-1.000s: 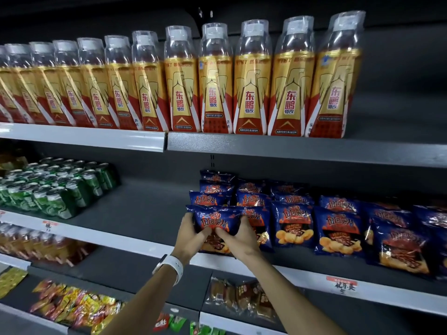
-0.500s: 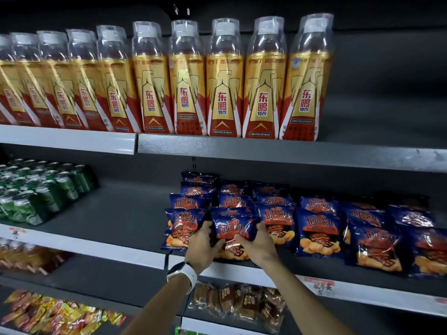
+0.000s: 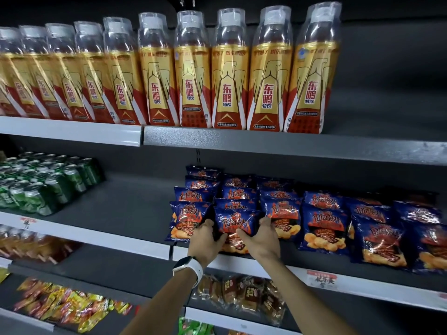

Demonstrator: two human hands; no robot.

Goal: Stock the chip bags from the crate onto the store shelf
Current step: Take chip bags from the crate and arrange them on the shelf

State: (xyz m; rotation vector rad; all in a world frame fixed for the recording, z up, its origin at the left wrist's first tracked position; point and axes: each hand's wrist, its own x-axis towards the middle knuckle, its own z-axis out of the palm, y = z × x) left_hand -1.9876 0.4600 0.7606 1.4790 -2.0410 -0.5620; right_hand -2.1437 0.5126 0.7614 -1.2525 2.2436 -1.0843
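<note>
Step in hand: I am setting a blue chip bag (image 3: pixel 235 222) at the front of the second row from the left on the middle shelf (image 3: pixel 135 240), as I judge it.
Left hand: my left hand (image 3: pixel 205 240), a white watch (image 3: pixel 188 267) on its wrist, curls round the bag's left edge, thumb on its front.
Right hand: my right hand (image 3: pixel 262 239) curls round the bag's right edge, thumb laid across the lower front; the fingers behind are hidden.
Bag and hands: the bag sits between my two palms, upright and leaning back a little, its bottom at the shelf's near lip.
Neighbours: another bag (image 3: pixel 187 220) stands just left of it and a further one (image 3: pixel 281 213) just right, both touching or nearly so; more bags rise in rows behind it toward the far wall.
Doing it well: I would judge the trick is to keep the base seated back from the lip, square the label to the front, rest the top against the bag behind, then let go both sides together so it does not topple forward.
Risk: the foil looks slick and puffed; a hard squeeze may crush the chips.
Around: gold drink bottles (image 3: pixel 229 76) line the shelf above; green cans (image 3: pixel 48 182) stand far left.
Crate: not in view.
</note>
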